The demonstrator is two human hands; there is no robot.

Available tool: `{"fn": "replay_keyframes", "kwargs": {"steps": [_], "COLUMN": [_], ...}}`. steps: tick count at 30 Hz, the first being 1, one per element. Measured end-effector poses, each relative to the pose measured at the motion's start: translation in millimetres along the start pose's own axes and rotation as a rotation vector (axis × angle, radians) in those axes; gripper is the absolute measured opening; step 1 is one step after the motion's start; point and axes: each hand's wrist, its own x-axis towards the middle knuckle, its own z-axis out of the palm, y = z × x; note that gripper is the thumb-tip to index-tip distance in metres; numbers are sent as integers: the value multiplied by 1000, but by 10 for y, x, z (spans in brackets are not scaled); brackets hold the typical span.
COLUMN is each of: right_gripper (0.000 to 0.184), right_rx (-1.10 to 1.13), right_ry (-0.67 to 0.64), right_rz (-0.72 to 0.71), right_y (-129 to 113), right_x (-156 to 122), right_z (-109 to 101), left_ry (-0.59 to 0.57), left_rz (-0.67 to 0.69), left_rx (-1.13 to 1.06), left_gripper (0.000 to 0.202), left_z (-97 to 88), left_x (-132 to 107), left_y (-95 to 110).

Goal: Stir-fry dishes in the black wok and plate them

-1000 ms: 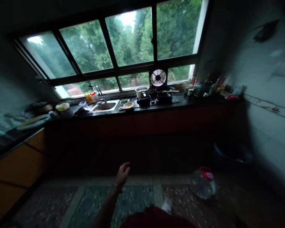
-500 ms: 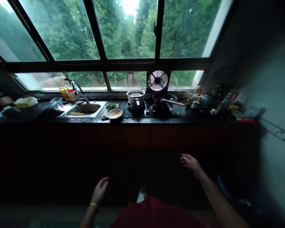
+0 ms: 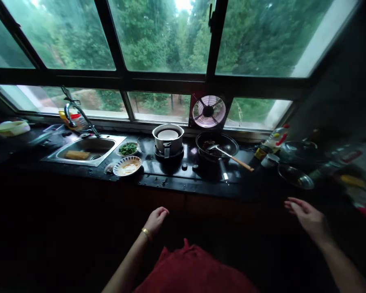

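My left hand [image 3: 155, 220] hangs in front of the counter edge with its fingers curled together; nothing shows in it. To the right, my right hand [image 3: 306, 215] reaches forward with fingers loosely stretched and holds nothing, nearest a clear round lid or dish [image 3: 295, 177]. On the stove stand a grey pot [image 3: 173, 143] with a pale inside and a black wok [image 3: 232, 147] with dark food in it. A spatula [image 3: 239, 162] with a wooden handle rests across the wok's rim.
Left of the stove are a bowl of chopped greens [image 3: 128, 149], a striped plate [image 3: 117, 171] and a sink [image 3: 102, 160] with a faucet [image 3: 79, 110]. Bottles [image 3: 276, 138] and jars crowd the right end. A fan [image 3: 208, 111] sits in the window behind the wok.
The view has come closer to the counter. My right hand has moved right and toward the counter's edge; my left hand has moved up and right.
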Motion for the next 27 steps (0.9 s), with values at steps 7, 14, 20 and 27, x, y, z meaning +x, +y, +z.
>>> {"fn": "replay_keyframes", "kwargs": {"steps": [7,14,20,27], "right_gripper": [59,24,25,23], "right_rx": [-171,-229,-118,-104], "right_ry": [-534,-1026,-981,-958], "right_rz": [-583,-1022,-757,-773], "right_y": [-26,-647,-1055,-1376], "right_x": [1892,2324,2766,2819], "right_z": [855,1552,1479,1524], "left_ry": [260,382,404,369], "left_rz": [-240,-395,-478,-461], "left_rx": [-185,-186,-185,-207], "left_gripper": [43,52,56,53], "left_z": [816,1366,1445,1408], "left_x": [350,306,347,587], "left_y": [219,527,454,375]}}
